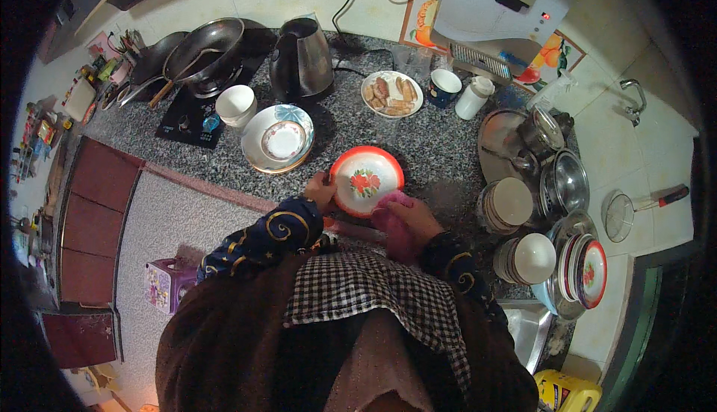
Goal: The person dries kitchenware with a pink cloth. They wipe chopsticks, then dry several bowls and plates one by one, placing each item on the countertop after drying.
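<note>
A red-rimmed plate point(365, 181) with a red flower pattern is tilted toward me near the counter's front edge. My left hand point(321, 192) grips its left rim. In my right hand point(411, 216) is a pink cloth point(393, 230), pressed against the plate's lower right rim. The fingers behind the plate and under the cloth are partly hidden. Left of the plate, a small patterned bowl point(283, 140) sits inside a larger dish point(255, 139). Just beyond that stand white bowls point(236, 104), one inside another.
An electric kettle point(302, 59), a wok point(210, 45) on a cooktop and a plate of food point(392, 94) stand toward the back. At right are bowl stacks point(512, 202), point(535, 258), metal basins point(566, 179), stacked plates point(591, 275) and a sink point(524, 333). A purple stool point(165, 286) is on the floor.
</note>
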{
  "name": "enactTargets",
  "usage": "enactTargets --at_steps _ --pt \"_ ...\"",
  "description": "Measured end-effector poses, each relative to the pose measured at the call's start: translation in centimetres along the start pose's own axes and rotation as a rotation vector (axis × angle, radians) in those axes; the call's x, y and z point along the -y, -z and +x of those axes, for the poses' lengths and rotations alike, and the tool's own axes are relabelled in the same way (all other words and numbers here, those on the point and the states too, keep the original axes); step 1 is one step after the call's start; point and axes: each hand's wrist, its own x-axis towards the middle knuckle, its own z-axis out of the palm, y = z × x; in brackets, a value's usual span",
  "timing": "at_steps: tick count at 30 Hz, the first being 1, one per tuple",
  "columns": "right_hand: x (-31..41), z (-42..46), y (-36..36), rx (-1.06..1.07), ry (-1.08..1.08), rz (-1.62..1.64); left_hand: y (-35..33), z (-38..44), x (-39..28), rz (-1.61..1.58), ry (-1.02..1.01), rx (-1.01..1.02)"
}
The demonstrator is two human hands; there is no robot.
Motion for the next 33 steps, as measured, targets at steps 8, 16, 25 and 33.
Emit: enactTargets --at_steps 8,16,25,33 --pt "4.1 7.2 -2.2 -0.353 0.351 -0.639 1.9 -1.6 1.1 -0.778 0.275 0.183" --pt "1.2 6.4 -8.6 -0.085 0.689 -1.324 -0.3 -1.0 3.4 -0.834 0.121 0.021" --pt "0.5 4.8 -7.0 0.144 0.829 -1.242 0.9 -1.2 0.7 -0.162 0.081 -0.212" --pt "2.4 6.7 -4.6 -0.224 0.931 -1.336 0.2 -1.5 0.9 -0.110 0.123 -0.238"
